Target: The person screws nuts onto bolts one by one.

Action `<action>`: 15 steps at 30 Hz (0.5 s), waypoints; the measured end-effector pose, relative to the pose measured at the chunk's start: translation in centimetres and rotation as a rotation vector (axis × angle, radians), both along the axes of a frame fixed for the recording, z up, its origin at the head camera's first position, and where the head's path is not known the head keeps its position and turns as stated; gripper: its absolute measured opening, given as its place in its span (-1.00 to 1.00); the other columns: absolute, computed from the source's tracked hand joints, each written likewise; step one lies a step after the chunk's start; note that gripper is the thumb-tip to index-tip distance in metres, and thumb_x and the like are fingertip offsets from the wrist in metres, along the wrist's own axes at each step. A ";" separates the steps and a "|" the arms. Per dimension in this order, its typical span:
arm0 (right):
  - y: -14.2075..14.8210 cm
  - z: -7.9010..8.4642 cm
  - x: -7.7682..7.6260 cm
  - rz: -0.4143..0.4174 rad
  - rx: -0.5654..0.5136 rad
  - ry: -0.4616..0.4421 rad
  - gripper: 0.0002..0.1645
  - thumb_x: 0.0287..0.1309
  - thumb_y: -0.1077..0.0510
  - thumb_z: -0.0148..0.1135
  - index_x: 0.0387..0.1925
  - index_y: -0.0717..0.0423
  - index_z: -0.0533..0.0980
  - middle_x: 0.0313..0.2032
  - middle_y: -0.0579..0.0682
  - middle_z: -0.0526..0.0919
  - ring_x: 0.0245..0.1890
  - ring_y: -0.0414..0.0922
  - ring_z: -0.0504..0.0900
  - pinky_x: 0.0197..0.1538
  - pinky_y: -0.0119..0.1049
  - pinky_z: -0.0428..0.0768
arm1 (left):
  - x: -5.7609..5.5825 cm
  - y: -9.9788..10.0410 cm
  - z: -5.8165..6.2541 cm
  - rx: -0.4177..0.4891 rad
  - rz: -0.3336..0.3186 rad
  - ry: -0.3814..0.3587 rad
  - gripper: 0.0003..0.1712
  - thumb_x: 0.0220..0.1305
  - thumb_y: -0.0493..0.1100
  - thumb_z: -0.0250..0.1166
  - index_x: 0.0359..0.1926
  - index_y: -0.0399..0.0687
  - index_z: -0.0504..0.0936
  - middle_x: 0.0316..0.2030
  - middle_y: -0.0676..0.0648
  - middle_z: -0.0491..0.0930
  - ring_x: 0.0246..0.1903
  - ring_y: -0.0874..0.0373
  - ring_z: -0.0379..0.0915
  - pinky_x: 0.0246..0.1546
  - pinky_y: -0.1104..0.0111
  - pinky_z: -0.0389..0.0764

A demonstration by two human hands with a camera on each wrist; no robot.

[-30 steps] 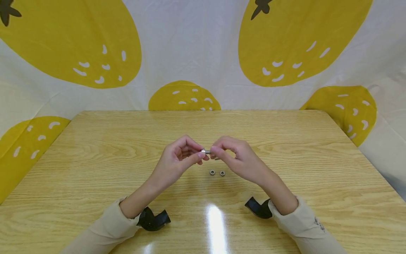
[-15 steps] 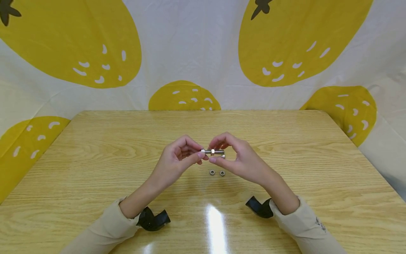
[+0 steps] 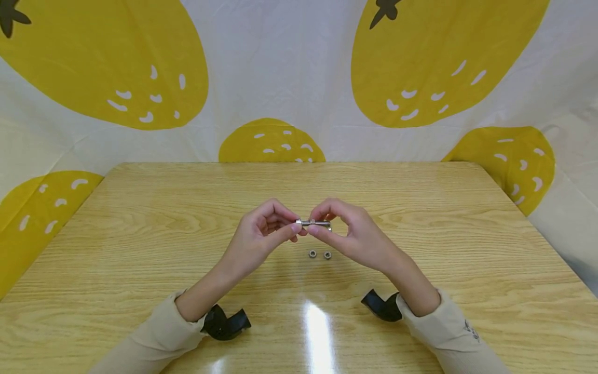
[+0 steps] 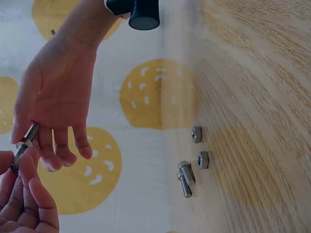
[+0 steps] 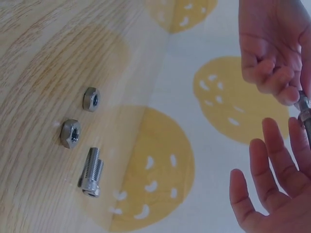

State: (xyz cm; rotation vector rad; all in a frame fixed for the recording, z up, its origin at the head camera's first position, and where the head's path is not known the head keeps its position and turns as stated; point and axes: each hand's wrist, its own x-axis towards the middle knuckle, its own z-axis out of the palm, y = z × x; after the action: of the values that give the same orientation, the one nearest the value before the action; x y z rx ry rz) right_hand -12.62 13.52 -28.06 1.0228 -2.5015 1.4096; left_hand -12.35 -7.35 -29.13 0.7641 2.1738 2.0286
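Note:
My left hand (image 3: 254, 236) pinches the head of a silver bolt (image 3: 322, 224) between thumb and fingertips. The bolt lies level in the air above the table, its threaded end toward the right. A hex nut (image 4: 23, 144) sits partway along the shank. Thumb and index finger of my right hand (image 3: 355, 236) pinch this nut, partly covering it in the head view. In the right wrist view the nut (image 5: 304, 116) and bolt show at the right edge, and the right hand's other fingers are spread.
Two loose hex nuts (image 3: 312, 254) lie side by side on the wooden table (image 3: 163, 218), nearer me than the hands. Beside them rest two more bolts (image 5: 91, 174), mostly hidden by the right hand in the head view. A patterned cloth (image 3: 280, 78) hangs behind the table.
The right fingers, which covered the bolt's shank, spread apart and revealed the nut, then closed on it again. The left hand keeps its hold and place.

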 end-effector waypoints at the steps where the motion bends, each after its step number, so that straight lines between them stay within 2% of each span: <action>1: 0.0 0.0 0.0 0.003 0.001 0.002 -0.89 0.20 0.19 0.20 -0.22 0.06 0.51 -0.27 -0.15 0.60 -0.19 -0.22 0.52 -0.06 -0.26 0.52 | 0.0 0.0 0.0 0.003 -0.004 0.001 -0.84 0.23 -0.32 0.21 -0.19 -0.31 0.47 -0.31 -0.24 0.63 -0.38 0.09 0.57 -0.28 0.34 0.62; 4: -0.1 -0.1 -0.1 0.011 -0.001 -0.009 -0.91 0.27 0.15 0.11 -0.29 0.05 0.53 -0.30 -0.14 0.60 -0.23 -0.19 0.52 -0.10 -0.30 0.52 | 0.1 0.0 0.2 0.012 -0.015 -0.003 -0.85 0.24 -0.34 0.19 -0.18 -0.32 0.46 -0.28 -0.29 0.63 -0.38 0.10 0.57 -0.26 0.33 0.62; 7: -0.1 -0.1 -0.2 0.006 0.006 -0.031 -0.77 0.33 0.06 0.02 -0.36 0.05 0.54 -0.32 -0.12 0.59 -0.26 -0.15 0.52 -0.14 -0.31 0.53 | 0.1 0.0 0.2 0.013 -0.023 -0.003 -0.85 0.24 -0.35 0.17 -0.18 -0.34 0.45 -0.28 -0.32 0.63 -0.39 0.13 0.57 -0.26 0.34 0.62; 9: -0.1 -0.1 -0.1 -0.005 0.019 -0.054 -0.71 0.35 -0.01 -0.01 -0.34 0.05 0.54 -0.31 -0.09 0.59 -0.26 -0.15 0.52 -0.16 -0.31 0.52 | 0.1 0.0 0.1 0.012 -0.025 0.000 -0.85 0.24 -0.35 0.17 -0.18 -0.35 0.45 -0.28 -0.32 0.63 -0.39 0.14 0.57 -0.26 0.34 0.62; 12: 0.0 0.0 0.0 -0.019 0.036 -0.082 -0.76 0.28 -0.03 0.08 -0.21 0.04 0.52 -0.24 -0.11 0.60 -0.20 -0.17 0.51 -0.11 -0.25 0.53 | 0.0 0.0 0.1 0.001 -0.018 0.013 -0.85 0.24 -0.35 0.19 -0.19 -0.35 0.46 -0.30 -0.31 0.62 -0.38 0.12 0.57 -0.26 0.34 0.62; 15: 0.0 0.1 0.1 -0.021 0.028 -0.079 -0.72 0.16 0.07 0.25 -0.10 0.03 0.46 -0.18 -0.13 0.60 -0.14 -0.16 0.51 -0.06 -0.20 0.52 | 0.0 0.0 0.0 -0.009 -0.008 0.021 -0.84 0.23 -0.34 0.20 -0.19 -0.34 0.47 -0.31 -0.30 0.62 -0.38 0.12 0.57 -0.27 0.36 0.62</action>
State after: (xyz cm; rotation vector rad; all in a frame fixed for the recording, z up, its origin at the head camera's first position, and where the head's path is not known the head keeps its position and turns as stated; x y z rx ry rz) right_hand -12.56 13.55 -27.96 0.9605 -2.5862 1.4411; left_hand -12.33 -7.37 -29.10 0.7946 2.1860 2.0144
